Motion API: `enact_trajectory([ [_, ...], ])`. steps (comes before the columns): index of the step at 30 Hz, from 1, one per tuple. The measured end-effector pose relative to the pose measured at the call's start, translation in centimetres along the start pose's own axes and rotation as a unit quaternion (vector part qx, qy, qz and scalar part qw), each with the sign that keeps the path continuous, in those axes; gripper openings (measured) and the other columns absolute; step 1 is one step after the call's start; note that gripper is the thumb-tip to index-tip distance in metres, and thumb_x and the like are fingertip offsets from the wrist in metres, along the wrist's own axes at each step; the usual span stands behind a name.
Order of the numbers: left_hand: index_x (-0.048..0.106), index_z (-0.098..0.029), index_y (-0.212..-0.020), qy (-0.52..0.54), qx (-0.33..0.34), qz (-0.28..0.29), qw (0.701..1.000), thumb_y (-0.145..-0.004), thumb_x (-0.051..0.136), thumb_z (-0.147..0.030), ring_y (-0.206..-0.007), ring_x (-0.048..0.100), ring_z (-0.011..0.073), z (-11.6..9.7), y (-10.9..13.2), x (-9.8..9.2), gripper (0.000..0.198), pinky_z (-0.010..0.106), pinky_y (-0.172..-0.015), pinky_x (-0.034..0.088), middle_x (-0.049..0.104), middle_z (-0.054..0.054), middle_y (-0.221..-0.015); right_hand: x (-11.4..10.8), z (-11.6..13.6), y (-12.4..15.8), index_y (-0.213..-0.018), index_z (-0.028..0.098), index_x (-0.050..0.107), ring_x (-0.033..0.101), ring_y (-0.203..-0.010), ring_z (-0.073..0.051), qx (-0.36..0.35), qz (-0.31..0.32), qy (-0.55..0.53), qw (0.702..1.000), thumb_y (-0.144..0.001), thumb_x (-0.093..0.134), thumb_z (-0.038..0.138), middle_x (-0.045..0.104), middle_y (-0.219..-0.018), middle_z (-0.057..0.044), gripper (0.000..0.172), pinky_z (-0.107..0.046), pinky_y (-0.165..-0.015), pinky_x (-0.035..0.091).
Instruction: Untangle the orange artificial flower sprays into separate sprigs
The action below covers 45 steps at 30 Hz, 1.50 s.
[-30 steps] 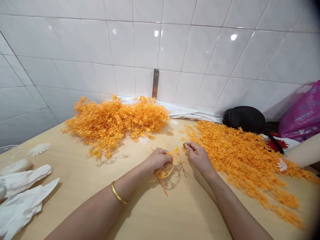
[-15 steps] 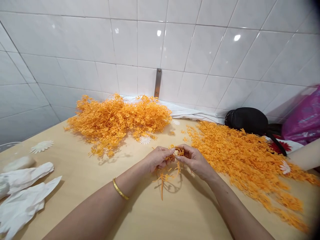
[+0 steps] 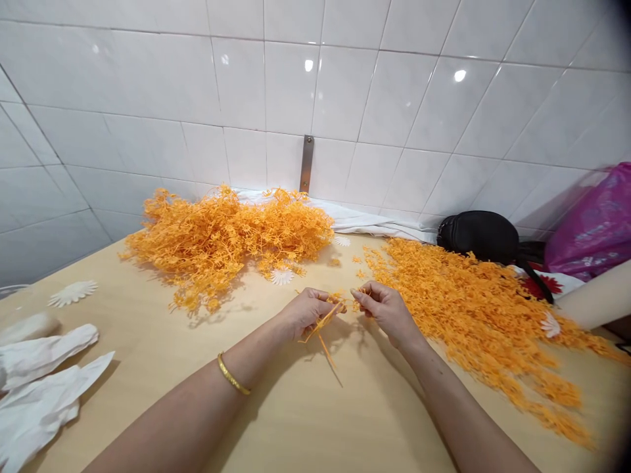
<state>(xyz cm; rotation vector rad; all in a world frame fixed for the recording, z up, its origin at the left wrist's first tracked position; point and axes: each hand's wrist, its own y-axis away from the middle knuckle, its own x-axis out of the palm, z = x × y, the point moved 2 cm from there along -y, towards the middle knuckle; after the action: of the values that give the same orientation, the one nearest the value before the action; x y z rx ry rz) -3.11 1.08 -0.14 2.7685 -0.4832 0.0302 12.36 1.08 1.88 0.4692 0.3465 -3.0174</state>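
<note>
My left hand (image 3: 310, 312) is closed on an orange plastic sprig (image 3: 323, 322), whose thin stems hang over the table (image 3: 296, 420). Just to its right, my right hand (image 3: 387, 312) pinches a small orange piece between thumb and fingers; a narrow gap separates the two hands. Behind my left hand lies a bushy heap of orange sprigs (image 3: 231, 236). A flatter pile of loose orange pieces (image 3: 473, 309) spreads to the right of my right hand.
White gloves (image 3: 54, 394) and a white petal piece (image 3: 73, 293) lie at the left. A black pouch (image 3: 480, 235), a purple bag (image 3: 591, 226) and a red flower (image 3: 545, 286) are at the right. White cloth (image 3: 374, 223) runs along the tiled wall.
My hands have moved slightly apart. The sprig's stems now slant down to the right from my left hand. The whole view has shifted a little.
</note>
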Motion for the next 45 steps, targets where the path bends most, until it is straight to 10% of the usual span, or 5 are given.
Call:
enact_trajectory([
  [11, 0.056, -0.012, -0.055, 0.018, 0.042, 0.036, 0.998, -0.057, 0.066, -0.029, -0.030, 0.019, 0.0027, -0.6, 0.7, 0.0, 0.020, 0.021, -0.036, 0.011, 0.029, -0.008, -0.031, -6.2, -1.1, -0.9, -0.060, 0.021, 0.045, 0.034, -0.036, -0.007, 0.036, -0.378, -0.136, 0.915, -0.063, 0.060, 0.039, 0.039, -0.043, 0.008, 0.024, -0.020, -0.034, 0.029],
  [25, 0.047, -0.015, -0.054, -0.062, 0.037, 0.047, 0.996, -0.055, 0.067, -0.031, -0.029, 0.019, 0.0020, -0.4, 0.8, 0.0, 0.025, 0.021, -0.033, 0.010, 0.032, -0.008, -0.035, 1.6, 1.8, 0.8, -0.073, 0.019, 0.059, 0.039, -0.051, -0.010, -0.042, 0.101, 0.031, 0.993, -0.067, 0.060, 0.036, 0.044, -0.054, 0.004, 0.018, -0.022, -0.049, 0.031],
  [34, 0.044, -0.015, -0.054, -0.009, 0.022, 0.074, 0.997, -0.055, 0.066, -0.042, -0.031, 0.023, 0.0017, -0.7, 1.3, -0.6, 0.034, 0.021, -0.034, 0.011, 0.044, -0.004, -0.043, 1.1, 0.1, 0.0, -0.052, 0.017, 0.046, 0.035, -0.045, -0.007, 0.012, 0.010, -0.117, 0.993, -0.071, 0.056, 0.040, 0.042, -0.046, 0.005, 0.031, -0.021, -0.046, 0.030],
  [40, 0.045, -0.015, -0.050, -0.023, 0.030, 0.060, 0.997, -0.056, 0.066, -0.034, -0.030, 0.020, 0.0019, -0.4, 1.1, -0.7, 0.029, 0.021, -0.035, 0.009, 0.040, -0.005, -0.037, -3.6, -1.3, -0.9, -0.059, 0.018, 0.048, 0.038, -0.039, -0.005, 0.095, -0.275, -0.275, 0.917, -0.056, 0.067, 0.036, 0.042, -0.043, 0.008, 0.026, -0.018, -0.040, 0.032],
  [45, 0.050, -0.014, -0.059, 0.011, 0.029, 0.082, 0.996, -0.053, 0.068, -0.026, -0.033, 0.022, 0.0023, -0.5, 1.1, -0.8, 0.023, 0.020, -0.038, 0.011, 0.036, -0.007, -0.037, -2.7, 0.8, 0.1, -0.084, 0.021, 0.053, 0.048, -0.045, -0.009, 0.026, -0.181, -0.203, 0.962, -0.065, 0.060, 0.034, 0.054, -0.054, 0.004, 0.024, -0.021, -0.046, 0.039],
])
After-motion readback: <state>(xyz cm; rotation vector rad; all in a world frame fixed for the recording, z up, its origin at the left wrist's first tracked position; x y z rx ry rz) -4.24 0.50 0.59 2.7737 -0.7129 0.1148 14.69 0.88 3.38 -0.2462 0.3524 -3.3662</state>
